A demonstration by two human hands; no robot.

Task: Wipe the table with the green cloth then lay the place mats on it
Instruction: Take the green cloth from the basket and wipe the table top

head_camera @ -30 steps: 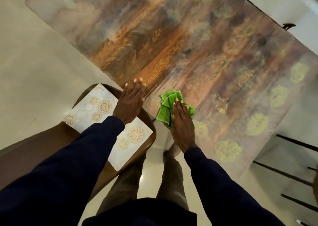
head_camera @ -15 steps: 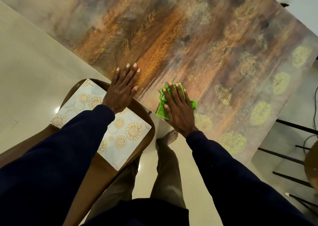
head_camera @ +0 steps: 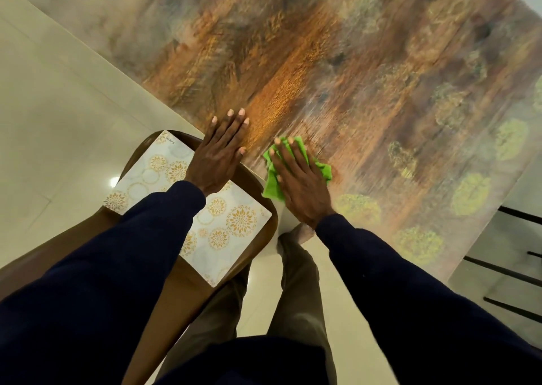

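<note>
A brown chair (head_camera: 193, 296) on pale floor (head_camera: 58, 120), black bars (head_camera: 510, 273) at right

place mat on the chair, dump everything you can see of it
The place mat is a white rectangular sheet printed with gold floral medallions and pale rings, with small lettering at its far corner. It looks thin and stiff, and lies flat on the brown chair seat. The dark left sleeve crosses above its middle and hides part. One mat or a stack: cannot tell.

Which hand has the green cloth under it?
The right hand, fingers flat on the green cloth at the table edge; the left hand rests on bare tabletop, no cloth beneath.
</note>
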